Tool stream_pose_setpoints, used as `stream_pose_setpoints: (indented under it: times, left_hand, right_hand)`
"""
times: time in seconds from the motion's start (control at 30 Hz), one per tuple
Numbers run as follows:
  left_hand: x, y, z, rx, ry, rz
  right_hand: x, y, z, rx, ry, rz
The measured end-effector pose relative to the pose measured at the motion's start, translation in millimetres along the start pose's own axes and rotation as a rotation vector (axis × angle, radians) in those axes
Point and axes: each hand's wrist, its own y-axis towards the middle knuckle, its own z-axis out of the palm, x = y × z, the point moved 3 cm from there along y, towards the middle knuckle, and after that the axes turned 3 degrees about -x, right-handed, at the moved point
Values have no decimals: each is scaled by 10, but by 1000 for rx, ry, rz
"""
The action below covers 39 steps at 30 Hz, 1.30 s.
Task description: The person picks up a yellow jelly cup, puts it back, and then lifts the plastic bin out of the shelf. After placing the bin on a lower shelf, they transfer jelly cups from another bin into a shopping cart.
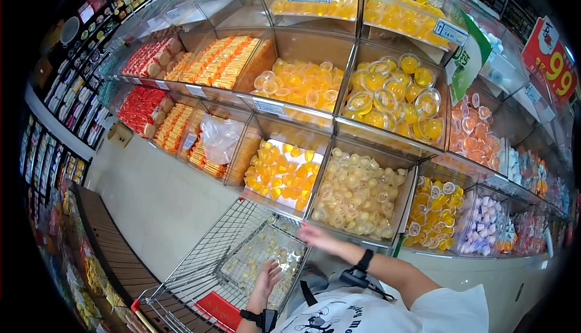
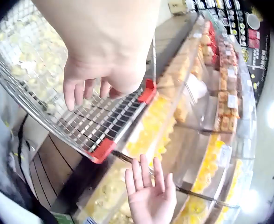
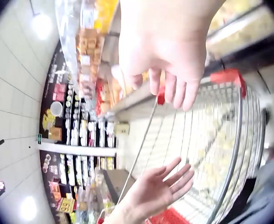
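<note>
My left hand is held over the shopping cart, its fingers loosely extended with nothing in them. At the cart's front corner, my right hand reaches out palm-up and empty, near the foot of the bin of pale jelly cups. Inside the cart, scattered pale jelly cups lie in what looks like a clear shallow tray or bag. From the left wrist, the right hand shows spread fingers; the right wrist view likewise shows the left hand with fingers apart.
Tiered clear bins hold yellow jelly cups, orange jelly cups and wrapped orange sticks. A crumpled plastic bag lies on a lower bin. A red flap sits at the cart's near end. Stocked shelves stand beyond the aisle at left.
</note>
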Motion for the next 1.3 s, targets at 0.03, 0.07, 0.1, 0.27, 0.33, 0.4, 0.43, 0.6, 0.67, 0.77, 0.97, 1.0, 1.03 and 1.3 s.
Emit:
stream_pose_setpoints:
  times: [0.03, 0.07, 0.1, 0.27, 0.33, 0.4, 0.43, 0.6, 0.67, 0.77, 0.97, 1.0, 1.03, 1.3]
  left_hand:
    - [-167, -24, 283, 57, 7, 41]
    - [-324, -52, 576, 113, 14, 82]
    - [-457, -84, 868, 148, 33, 80]
    - [-456, 307, 1840, 263, 401, 237]
    - [-340, 708, 2004, 235, 726, 348]
    - [-171, 1065, 2043, 174, 1135, 425]
    - [-138, 1115, 2111, 154, 1134, 385]
    - [90, 1578, 2235, 276, 1057, 181]
    - [-60, 1423, 2385, 274, 1075, -92]
    - [-127, 1434, 2418, 316, 1016, -232]
    - [-262, 1234, 2575, 386, 980, -264]
    - [-179, 1233, 2559, 389, 907, -246]
    - [-122, 1229, 2560, 393, 832, -230]
    - [-118, 1166, 2490, 262, 463, -194]
  right_hand:
    - [27, 23, -320, -147, -91, -26]
    - [-3, 25, -649, -294, -181, -52]
    - [-118, 12, -973, -397, -350, -68]
    - [-477, 20, -1601, -368, -490, 7]
    - [-363, 78, -1564, -210, -600, -26]
    - [-177, 120, -1515, -8, -734, -18]
    - [-35, 125, -1467, 37, -816, 62]
    - [-421, 310, -1514, 169, -530, 183]
    - [-425, 326, -1488, 189, -463, 261]
    - [-408, 330, -1464, 216, -297, 378]
    - [-228, 239, -1510, 227, -37, 314]
    - [-192, 212, -1523, 224, -16, 250]
    - [-189, 176, -1527, 276, 25, 365]
    - [-255, 82, -1386, -57, 175, 263]
